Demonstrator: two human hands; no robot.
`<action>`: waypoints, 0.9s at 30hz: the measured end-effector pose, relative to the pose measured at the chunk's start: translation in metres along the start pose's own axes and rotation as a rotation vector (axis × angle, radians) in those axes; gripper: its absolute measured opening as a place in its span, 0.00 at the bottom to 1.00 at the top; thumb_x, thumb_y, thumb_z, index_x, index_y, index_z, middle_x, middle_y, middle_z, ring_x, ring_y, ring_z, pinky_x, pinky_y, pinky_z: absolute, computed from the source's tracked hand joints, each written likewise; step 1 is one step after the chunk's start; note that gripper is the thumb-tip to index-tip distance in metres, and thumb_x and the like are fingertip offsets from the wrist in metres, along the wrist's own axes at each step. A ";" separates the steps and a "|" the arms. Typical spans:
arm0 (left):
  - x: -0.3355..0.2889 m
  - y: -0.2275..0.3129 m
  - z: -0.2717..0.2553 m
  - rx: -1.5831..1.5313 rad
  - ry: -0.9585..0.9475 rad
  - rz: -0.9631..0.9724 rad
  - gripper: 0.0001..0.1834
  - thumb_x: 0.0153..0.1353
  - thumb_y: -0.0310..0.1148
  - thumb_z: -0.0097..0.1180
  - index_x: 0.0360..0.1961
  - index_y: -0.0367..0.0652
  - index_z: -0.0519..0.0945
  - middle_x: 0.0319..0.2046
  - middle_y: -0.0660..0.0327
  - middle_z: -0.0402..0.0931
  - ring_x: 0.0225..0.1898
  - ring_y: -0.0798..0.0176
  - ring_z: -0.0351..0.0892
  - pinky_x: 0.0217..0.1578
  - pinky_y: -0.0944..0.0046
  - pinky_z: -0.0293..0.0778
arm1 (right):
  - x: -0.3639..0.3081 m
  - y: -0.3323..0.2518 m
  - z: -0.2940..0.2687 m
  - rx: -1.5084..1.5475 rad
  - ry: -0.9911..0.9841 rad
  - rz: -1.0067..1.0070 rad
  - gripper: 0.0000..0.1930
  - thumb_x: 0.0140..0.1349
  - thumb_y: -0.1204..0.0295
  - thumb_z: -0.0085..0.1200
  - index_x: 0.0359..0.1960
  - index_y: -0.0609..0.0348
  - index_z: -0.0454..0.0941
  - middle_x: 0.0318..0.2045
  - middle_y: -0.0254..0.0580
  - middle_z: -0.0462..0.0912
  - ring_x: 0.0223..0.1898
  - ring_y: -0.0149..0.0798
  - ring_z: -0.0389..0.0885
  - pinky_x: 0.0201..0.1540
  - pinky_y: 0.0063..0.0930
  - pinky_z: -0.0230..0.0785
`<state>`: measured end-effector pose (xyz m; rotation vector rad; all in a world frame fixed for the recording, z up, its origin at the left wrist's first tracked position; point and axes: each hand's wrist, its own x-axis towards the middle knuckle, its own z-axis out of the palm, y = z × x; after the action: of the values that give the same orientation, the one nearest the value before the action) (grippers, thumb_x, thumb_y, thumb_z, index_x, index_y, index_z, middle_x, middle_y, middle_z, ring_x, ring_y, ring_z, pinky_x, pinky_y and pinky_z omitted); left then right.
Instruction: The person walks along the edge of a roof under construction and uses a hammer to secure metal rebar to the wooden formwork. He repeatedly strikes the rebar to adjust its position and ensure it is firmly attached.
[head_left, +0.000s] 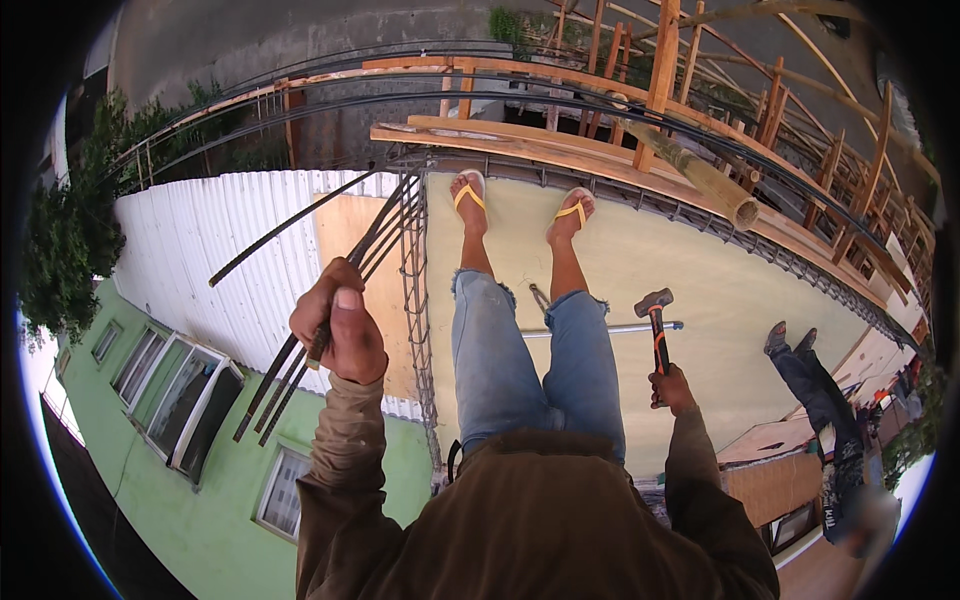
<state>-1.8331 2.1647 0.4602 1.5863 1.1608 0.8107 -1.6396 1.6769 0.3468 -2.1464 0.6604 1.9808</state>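
Observation:
My left hand [342, 325] is closed around a steel rebar. It belongs to a cluster of several dark upright rebars [388, 232] at the slab's left corner, whose ends reach past my fist. A separate single rebar [285, 232] leans out farther left. My right hand [673, 389] grips a hammer [658, 335] by its black and orange handle, with the metal head pointing away from me. The hammer is apart from the rebars.
I stand in yellow-strapped flip-flops on a pale slab [640, 250]. Rebar cage beams [415, 290] line its edges, with wooden formwork [530, 150] and a bamboo pole [690, 175] ahead. A metal pipe [630, 328] lies behind my legs. Another person [830, 410] stands at right.

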 end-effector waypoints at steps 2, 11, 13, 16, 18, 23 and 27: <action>-0.013 0.008 0.017 0.085 -0.320 0.096 0.20 0.53 0.25 0.55 0.13 0.39 0.58 0.13 0.61 0.54 0.17 0.64 0.52 0.21 0.63 0.48 | 0.010 0.004 -0.010 0.006 0.014 -0.004 0.09 0.56 0.74 0.51 0.33 0.62 0.64 0.20 0.38 0.71 0.14 0.33 0.74 0.14 0.32 0.74; 0.070 -0.011 -0.023 -0.009 -0.151 -0.110 0.22 0.67 0.32 0.47 0.15 0.41 0.60 0.15 0.69 0.54 0.20 0.74 0.51 0.21 0.66 0.48 | 0.022 0.000 0.011 0.022 0.029 -0.015 0.08 0.56 0.73 0.51 0.32 0.61 0.65 0.19 0.37 0.71 0.14 0.33 0.74 0.15 0.33 0.74; 0.075 -0.022 -0.057 -0.121 -0.035 -0.050 0.23 0.66 0.33 0.48 0.14 0.41 0.58 0.13 0.68 0.53 0.18 0.74 0.49 0.19 0.66 0.46 | 0.020 -0.003 0.018 -0.020 0.007 -0.034 0.08 0.56 0.72 0.52 0.32 0.61 0.66 0.19 0.37 0.71 0.14 0.33 0.73 0.16 0.34 0.74; 0.070 -0.022 -0.073 -0.110 -0.068 -0.028 0.24 0.66 0.35 0.48 0.14 0.43 0.56 0.13 0.67 0.53 0.17 0.72 0.50 0.20 0.66 0.47 | 0.019 -0.017 0.035 -0.021 -0.051 -0.074 0.08 0.56 0.73 0.52 0.31 0.60 0.65 0.19 0.37 0.71 0.14 0.33 0.74 0.15 0.33 0.73; 0.068 -0.019 -0.079 -0.125 -0.089 -0.037 0.25 0.67 0.36 0.49 0.14 0.43 0.56 0.13 0.67 0.52 0.17 0.71 0.50 0.20 0.65 0.47 | 0.011 -0.026 0.048 0.006 -0.080 -0.106 0.09 0.56 0.73 0.53 0.32 0.60 0.65 0.19 0.37 0.71 0.14 0.33 0.74 0.16 0.33 0.73; 0.064 -0.022 -0.093 -0.224 -0.186 -0.096 0.25 0.69 0.43 0.45 0.15 0.48 0.57 0.15 0.68 0.50 0.20 0.67 0.52 0.26 0.62 0.52 | 0.003 -0.041 0.068 0.111 -0.154 -0.182 0.10 0.58 0.73 0.52 0.34 0.61 0.63 0.22 0.40 0.72 0.14 0.32 0.73 0.17 0.30 0.73; 0.045 -0.012 -0.060 -0.103 -0.168 -0.112 0.25 0.68 0.43 0.47 0.14 0.47 0.58 0.15 0.68 0.51 0.21 0.67 0.52 0.27 0.62 0.53 | 0.021 -0.046 0.065 0.149 -0.275 -0.181 0.11 0.58 0.73 0.52 0.35 0.61 0.62 0.22 0.39 0.71 0.14 0.31 0.71 0.15 0.29 0.70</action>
<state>-1.8757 2.2274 0.4653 1.4618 1.0602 0.6414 -1.6793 1.7396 0.3098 -1.7400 0.5295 2.0071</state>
